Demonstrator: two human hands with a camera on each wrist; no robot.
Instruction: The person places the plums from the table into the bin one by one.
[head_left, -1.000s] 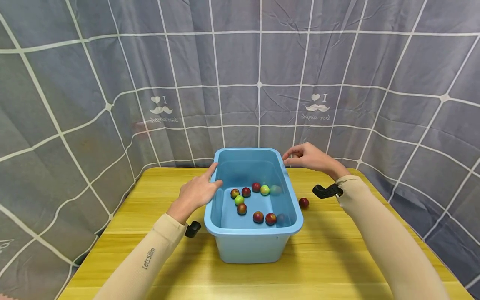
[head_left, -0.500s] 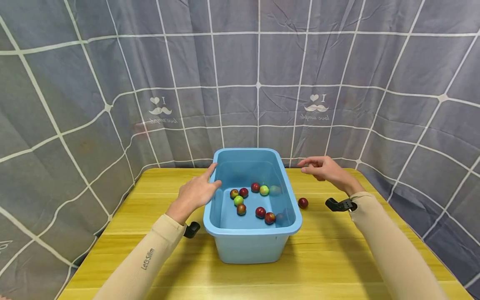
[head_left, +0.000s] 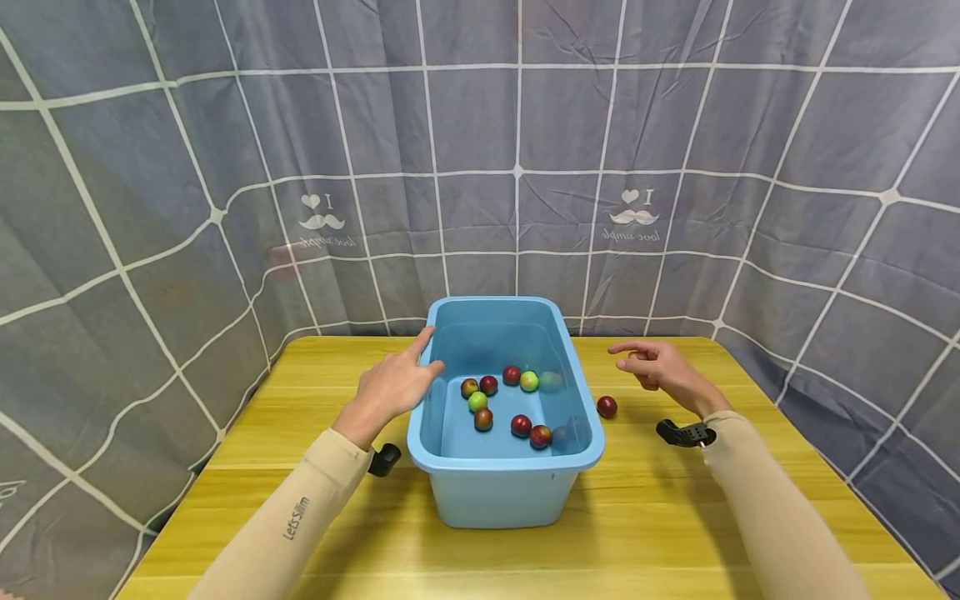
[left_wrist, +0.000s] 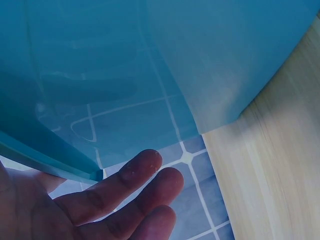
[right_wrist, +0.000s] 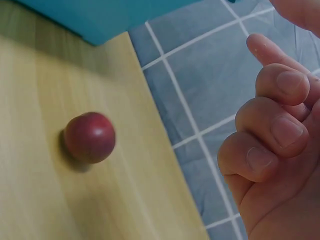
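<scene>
A light blue plastic bin [head_left: 506,463] holds several small round fruits, dark red plums [head_left: 521,426] and green ones [head_left: 477,402]. My left hand [head_left: 397,383] rests on the bin's left rim, its thumb over the inside. In the left wrist view, its fingers [left_wrist: 145,192] extend loosely below the rim, outside the wall. A single dark red plum [head_left: 607,407] lies on the table just right of the bin; the right wrist view shows the same plum [right_wrist: 90,137]. My right hand [head_left: 663,372] hovers beyond it to the right, fingers loosely curled, holding nothing.
The bin stands mid-table on a yellowish wooden table [head_left: 315,400]. A grey curtain [head_left: 480,208] with white grid lines surrounds the table's back and sides. Each wrist wears a black camera mount [head_left: 684,433].
My right hand has left the bin's right rim, moving right and then down toward the table. Inside the bin, a front plum has rolled slightly. My left hand stays in place.
</scene>
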